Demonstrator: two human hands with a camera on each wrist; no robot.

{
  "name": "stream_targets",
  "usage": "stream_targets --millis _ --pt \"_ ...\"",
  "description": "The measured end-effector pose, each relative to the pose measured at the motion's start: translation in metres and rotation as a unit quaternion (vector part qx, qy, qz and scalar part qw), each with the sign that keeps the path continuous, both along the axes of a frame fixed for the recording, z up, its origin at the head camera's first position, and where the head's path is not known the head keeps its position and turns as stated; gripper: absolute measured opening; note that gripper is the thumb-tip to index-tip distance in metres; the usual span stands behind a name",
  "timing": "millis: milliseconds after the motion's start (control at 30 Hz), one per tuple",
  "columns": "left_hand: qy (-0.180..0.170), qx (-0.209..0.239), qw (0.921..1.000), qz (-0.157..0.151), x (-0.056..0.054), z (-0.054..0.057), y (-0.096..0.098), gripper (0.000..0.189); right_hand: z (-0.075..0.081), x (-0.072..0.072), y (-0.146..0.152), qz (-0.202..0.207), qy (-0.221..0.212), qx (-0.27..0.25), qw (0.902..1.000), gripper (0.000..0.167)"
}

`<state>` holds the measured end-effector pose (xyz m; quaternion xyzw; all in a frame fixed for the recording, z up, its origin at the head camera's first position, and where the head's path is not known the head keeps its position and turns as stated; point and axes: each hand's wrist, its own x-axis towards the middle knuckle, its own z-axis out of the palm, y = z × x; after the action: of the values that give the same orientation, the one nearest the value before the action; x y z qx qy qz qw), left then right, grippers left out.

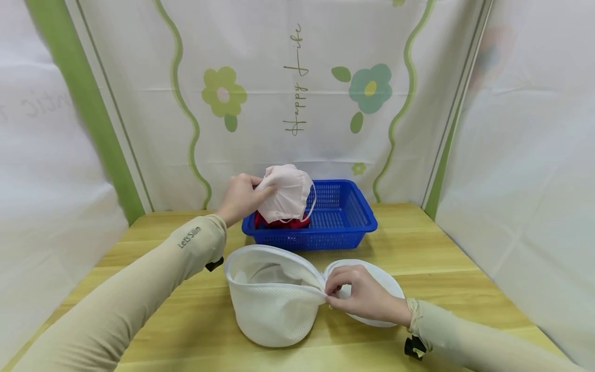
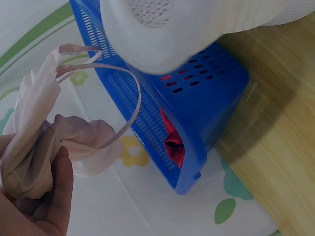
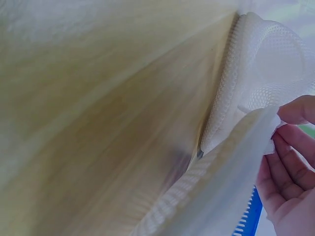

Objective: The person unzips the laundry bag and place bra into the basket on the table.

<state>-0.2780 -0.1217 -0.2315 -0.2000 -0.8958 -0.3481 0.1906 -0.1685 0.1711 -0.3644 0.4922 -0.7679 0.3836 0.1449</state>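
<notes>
My left hand (image 1: 244, 199) pinches a pale pink cloth with thin loops (image 1: 289, 191), resembling a face mask, in the air over the left part of a blue basket (image 1: 344, 237). The left wrist view shows the pink cloth (image 2: 37, 132) bunched between thumb and fingers, its loops dangling. Below it, a shiny red cloth (image 1: 295, 223) lies in the basket. In front stands a white mesh laundry bag (image 1: 274, 315), its mouth open. My right hand (image 1: 364, 292) pinches the bag's rim at the right, beside the round lid (image 1: 388, 281). In the right wrist view, fingertips grip the bag's edge (image 3: 261, 118).
Everything stands on a wooden-patterned table (image 1: 465, 289). A white curtain (image 1: 279, 62) with printed flowers hangs behind the basket, and white sheets (image 1: 525, 155) enclose the sides. The bag's lid lies folded out to the right on the tabletop.
</notes>
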Motion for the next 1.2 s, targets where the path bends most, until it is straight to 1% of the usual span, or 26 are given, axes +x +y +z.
stream_targets --millis 233,367,433,500,667,733,833,900,1000,1200 --pt "-0.008 -0.045 0.9989 0.0 -0.008 -0.006 0.003 0.028 0.002 -0.001 -0.001 0.006 -0.007 -0.002 1.0 0.018" --pt "0.006 -0.063 0.998 0.009 -0.014 -0.009 0.003 0.027 0.003 -0.002 -0.002 0.008 0.001 -0.002 1.0 0.019" --pt "0.009 -0.067 0.9977 0.009 -0.016 -0.01 0.002 0.025 0.003 -0.002 -0.002 0.008 0.005 -0.001 1.0 0.019" --pt "-0.001 -0.071 0.9974 0.006 -0.019 -0.012 0.003 0.026 0.004 -0.002 -0.002 0.008 0.005 -0.001 1.0 0.019" --pt "-0.062 -0.094 0.9935 -0.015 -0.024 -0.019 0.005 0.027 0.005 -0.002 -0.001 0.009 0.002 -0.003 1.0 0.019" --pt "-0.074 -0.107 0.9912 -0.026 -0.025 -0.023 0.006 0.024 0.005 -0.002 -0.001 0.009 0.004 -0.002 1.0 0.019" --pt "-0.074 -0.122 0.9889 -0.041 -0.025 -0.026 0.008 0.025 0.005 -0.003 -0.001 0.01 0.003 0.0 0.9999 0.019" --pt "-0.067 -0.124 0.989 -0.044 -0.025 -0.028 0.009 0.029 0.006 -0.003 -0.001 0.01 0.001 0.0 1.0 0.019" --pt "-0.064 -0.125 0.989 -0.047 -0.027 -0.031 0.009 0.029 0.006 -0.004 0.0 0.01 -0.002 0.003 0.9999 0.02" --pt "-0.086 -0.148 0.9829 -0.067 -0.032 -0.039 0.009 0.041 0.007 -0.005 0.0 0.009 0.001 0.011 0.9999 0.02"
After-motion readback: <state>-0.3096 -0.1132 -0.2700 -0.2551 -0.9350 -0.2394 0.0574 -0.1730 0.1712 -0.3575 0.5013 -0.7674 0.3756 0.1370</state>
